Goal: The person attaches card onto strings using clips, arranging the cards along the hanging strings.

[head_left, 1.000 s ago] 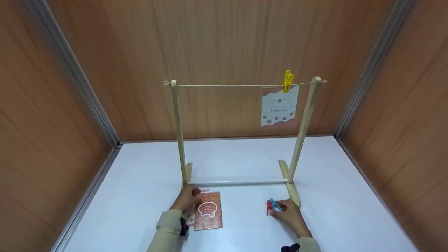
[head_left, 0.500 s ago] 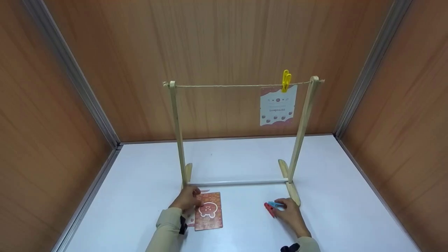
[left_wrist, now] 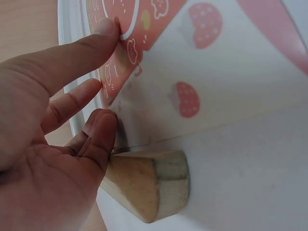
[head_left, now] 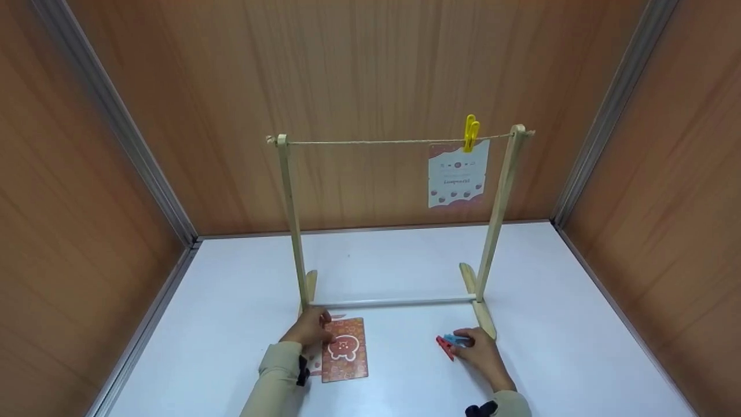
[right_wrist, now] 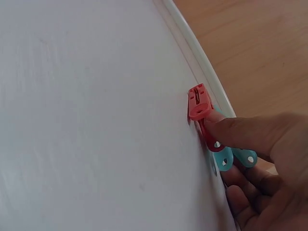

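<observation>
A red card (head_left: 351,366) with a white-outlined bear lies on the white table in the head view, overlapping a pale card with strawberries (left_wrist: 159,79). My left hand (head_left: 308,328) rests at the red card's left edge. Its thumb touches the card's face, with the other fingers beside the edge, close to the rack's wooden foot (left_wrist: 144,185). To the right, my right hand (head_left: 479,348) holds a red clothespin (right_wrist: 198,102) and a blue clothespin (right_wrist: 223,159) low over the table. The thumb lies against the red one; part of the blue one is hidden behind it.
A wooden rack (head_left: 293,226) stands behind the hands, with a string (head_left: 359,142) across its top and a white bar (head_left: 393,302) along its base. Toward the right, a yellow clothespin (head_left: 470,136) clips a printed card (head_left: 457,179) to the string. Wood-grain walls surround the table.
In the right hand, the clothespins have turned: the red one went from nearly upright to slanted and the blue one lies flatter. The left hand and cards have stayed put.
</observation>
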A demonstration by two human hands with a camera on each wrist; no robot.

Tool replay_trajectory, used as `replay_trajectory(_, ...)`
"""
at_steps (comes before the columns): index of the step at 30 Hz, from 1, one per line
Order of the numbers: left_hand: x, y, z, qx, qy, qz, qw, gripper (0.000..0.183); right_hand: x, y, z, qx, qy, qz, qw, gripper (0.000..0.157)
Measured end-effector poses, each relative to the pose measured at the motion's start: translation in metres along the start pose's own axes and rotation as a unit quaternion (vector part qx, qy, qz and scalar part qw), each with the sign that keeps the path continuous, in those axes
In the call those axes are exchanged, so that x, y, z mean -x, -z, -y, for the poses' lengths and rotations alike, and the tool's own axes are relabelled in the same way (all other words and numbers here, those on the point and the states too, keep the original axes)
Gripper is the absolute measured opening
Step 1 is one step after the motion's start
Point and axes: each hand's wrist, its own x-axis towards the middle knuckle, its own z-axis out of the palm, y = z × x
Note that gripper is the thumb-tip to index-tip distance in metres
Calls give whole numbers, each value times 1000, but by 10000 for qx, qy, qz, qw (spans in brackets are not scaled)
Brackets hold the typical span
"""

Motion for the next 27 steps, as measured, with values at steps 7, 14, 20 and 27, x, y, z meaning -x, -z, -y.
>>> replay_trajectory(7, 6, 1, -5, -202, -193, -24, 9996, 37, 0, 2, 1, -27, 62, -70, 10000, 24)
replay_trajectory(14, 8, 1, -8, -336, -411, -114, 9985, 38, 1, 6, 4, -46, 40, -140, 9999, 18)
replay_trajectory(20, 6, 2, -8, -224, -134, -61, 9996, 35, 1, 7, 3, -466, 17, -172, 9988, 16)
replay_trajectory(27, 3, 0, -1, -102, -219, -53, 9997, 34, -1, 6, 3, -790, -419, -174, 9958, 21)
